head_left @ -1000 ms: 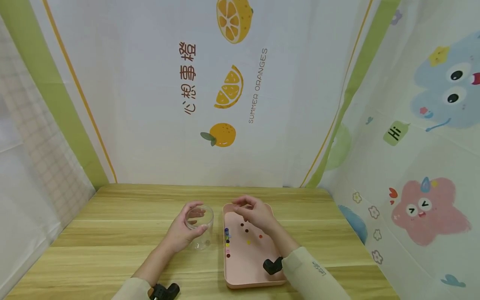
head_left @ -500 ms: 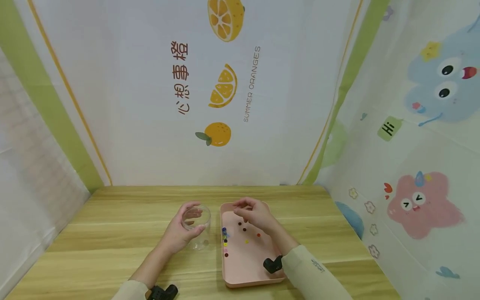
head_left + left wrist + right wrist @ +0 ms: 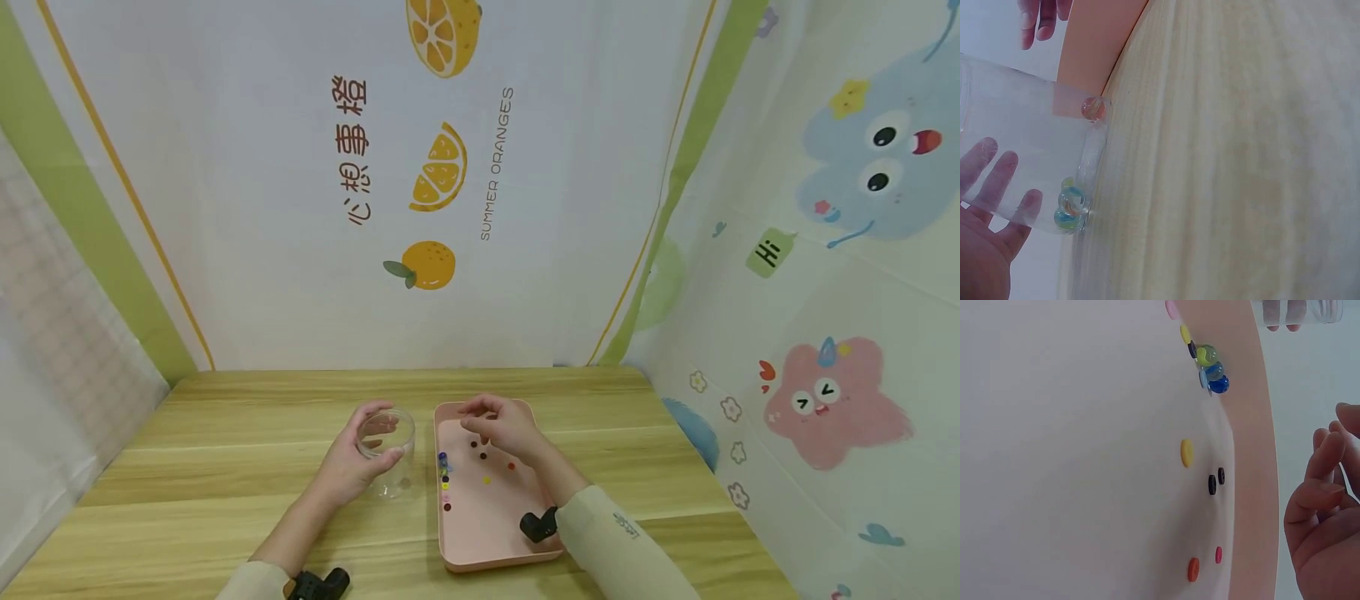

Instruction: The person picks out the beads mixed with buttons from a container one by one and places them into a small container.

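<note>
My left hand [image 3: 352, 460] grips a clear round jar [image 3: 388, 471] near its open rim, left of the pink tray [image 3: 491, 533]. Several glass marbles [image 3: 1072, 201] lie at the jar's bottom, one reddish marble [image 3: 1093, 108] apart from the others. Over the far part of the tray hovers my right hand [image 3: 512, 432], fingers loosely bent, with nothing visible between them. Beneath it are scattered buttons: black [image 3: 1212, 484], yellow [image 3: 1187, 452], orange [image 3: 1193, 569] and pink [image 3: 1219, 554]. More marbles, blue [image 3: 1219, 384] and yellow-green [image 3: 1207, 355], sit with buttons along the tray's left wall.
The wooden table [image 3: 262, 425] extends around the tray and jar. A white cloth [image 3: 285, 250] printed with oranges hangs behind the far table edge, and another with cartoon figures [image 3: 832, 417] hangs on the right. Black wrist cameras [image 3: 318, 585] are strapped at both sleeves.
The head view has turned slightly to the right, so the scene sits a little further left. Both hands keep nearly the same places over the tray and around the jar.
</note>
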`<state>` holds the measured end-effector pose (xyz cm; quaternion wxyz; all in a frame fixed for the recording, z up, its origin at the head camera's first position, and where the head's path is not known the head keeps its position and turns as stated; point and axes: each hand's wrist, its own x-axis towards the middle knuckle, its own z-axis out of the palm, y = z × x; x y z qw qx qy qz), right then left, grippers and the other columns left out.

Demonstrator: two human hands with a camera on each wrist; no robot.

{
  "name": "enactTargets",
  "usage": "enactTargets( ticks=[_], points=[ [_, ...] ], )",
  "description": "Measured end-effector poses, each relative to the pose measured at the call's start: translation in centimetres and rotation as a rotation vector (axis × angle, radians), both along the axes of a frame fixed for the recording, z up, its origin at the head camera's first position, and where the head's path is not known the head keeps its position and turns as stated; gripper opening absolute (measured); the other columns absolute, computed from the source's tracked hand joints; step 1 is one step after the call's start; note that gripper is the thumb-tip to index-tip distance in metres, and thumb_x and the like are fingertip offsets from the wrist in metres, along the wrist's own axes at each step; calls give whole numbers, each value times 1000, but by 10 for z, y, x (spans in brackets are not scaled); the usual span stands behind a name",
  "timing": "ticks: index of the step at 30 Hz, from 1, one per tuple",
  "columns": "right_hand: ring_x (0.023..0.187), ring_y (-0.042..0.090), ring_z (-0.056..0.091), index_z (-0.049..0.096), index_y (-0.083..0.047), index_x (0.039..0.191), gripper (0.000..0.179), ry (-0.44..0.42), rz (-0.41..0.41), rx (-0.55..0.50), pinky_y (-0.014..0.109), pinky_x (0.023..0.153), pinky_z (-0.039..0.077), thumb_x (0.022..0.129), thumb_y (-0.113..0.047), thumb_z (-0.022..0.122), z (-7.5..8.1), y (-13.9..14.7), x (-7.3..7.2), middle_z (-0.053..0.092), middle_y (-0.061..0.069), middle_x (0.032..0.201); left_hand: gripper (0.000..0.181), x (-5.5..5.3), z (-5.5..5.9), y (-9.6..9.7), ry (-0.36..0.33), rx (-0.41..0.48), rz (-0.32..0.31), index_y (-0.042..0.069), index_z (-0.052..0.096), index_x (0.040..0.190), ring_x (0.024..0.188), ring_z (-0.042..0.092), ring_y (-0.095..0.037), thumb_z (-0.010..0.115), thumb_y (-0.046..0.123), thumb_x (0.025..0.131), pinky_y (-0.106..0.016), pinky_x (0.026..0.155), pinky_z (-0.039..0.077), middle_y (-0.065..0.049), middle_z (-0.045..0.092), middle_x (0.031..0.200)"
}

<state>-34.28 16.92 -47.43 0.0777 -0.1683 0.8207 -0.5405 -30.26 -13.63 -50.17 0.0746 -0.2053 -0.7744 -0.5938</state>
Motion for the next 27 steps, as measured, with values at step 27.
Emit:
enactTargets(
  ticks=[27],
  points=[
    [73, 16, 62, 78, -17, 116, 17, -96, 77, 228, 27, 60, 47, 100, -22, 78, -7, -19, -3, 69, 0, 97, 69, 0, -1, 0, 19, -5, -4, 9, 51, 153, 127, 65, -33, 83, 9, 91, -58, 106, 52, -30, 67, 137]
  ],
)
